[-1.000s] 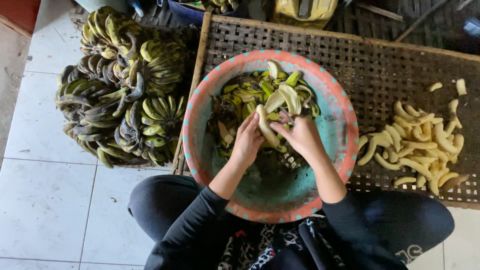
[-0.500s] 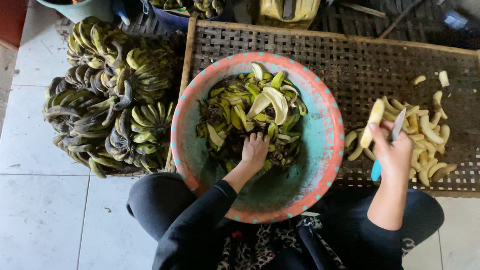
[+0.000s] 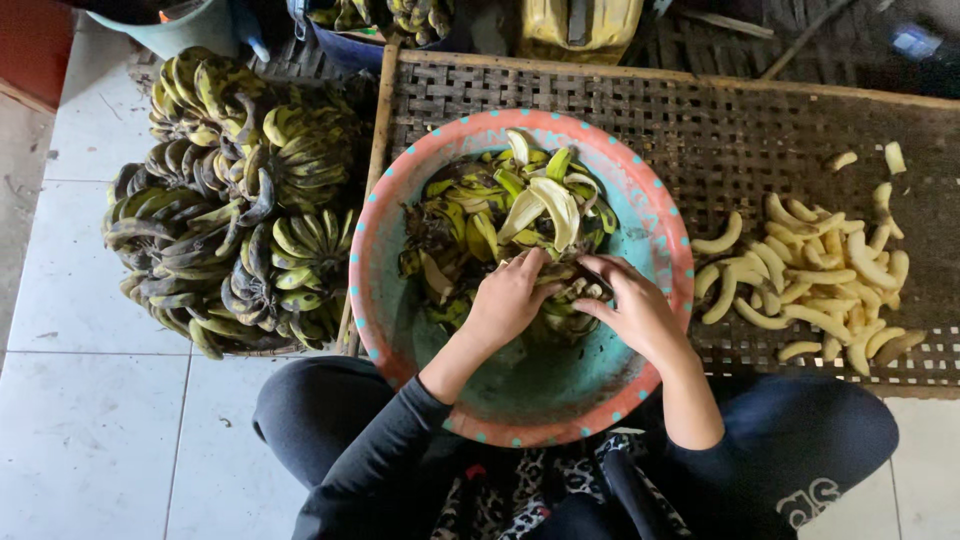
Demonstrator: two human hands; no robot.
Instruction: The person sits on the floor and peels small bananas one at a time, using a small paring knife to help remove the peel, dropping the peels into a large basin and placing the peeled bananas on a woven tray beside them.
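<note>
woven mat [image 3: 700,130]; both hands [image 3: 505,300] in basin [image 3: 660,240], on peels [image 3: 480,215].

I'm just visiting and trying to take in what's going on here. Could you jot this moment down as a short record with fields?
setting: person seated on a white tiled floor, seen from above
left hand: in the basin, on a small banana
right hand: on the same banana; a tool in it cannot be made out
basin: round, teal with a pink rim, holds green and yellow peels
woven rack: bears peeled bananas, right of the basin
unpeeled bunches: piled left of the basin
</note>
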